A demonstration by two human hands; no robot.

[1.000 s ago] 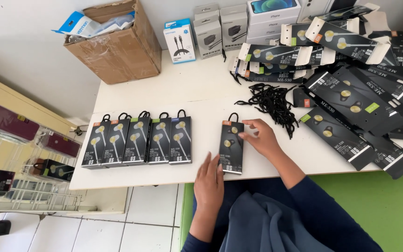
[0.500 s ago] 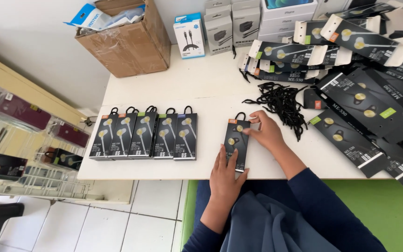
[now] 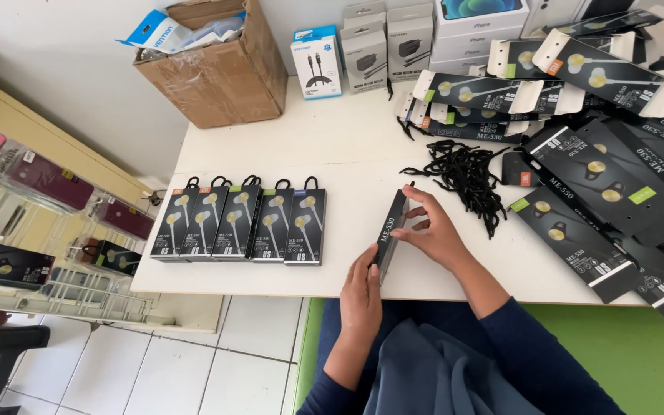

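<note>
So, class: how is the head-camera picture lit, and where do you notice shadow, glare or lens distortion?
Head view: soft, even daylight on the white table; faint shadows under the left hand, right hand and tilted black box; no strong glare; the wide lens bows the table edge; everything is in focus.

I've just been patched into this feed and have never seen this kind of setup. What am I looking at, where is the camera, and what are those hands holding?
No machine here: one camera on a person's head looks down at their own bare hands. Both the left hand and the right hand hold a slim black earphone box, tilted on its edge over the white table. To its left, five identical boxes lie in a row. To the right are a tangle of black cords and a heap of flat black packaging. A cardboard box stands at the back.
</note>
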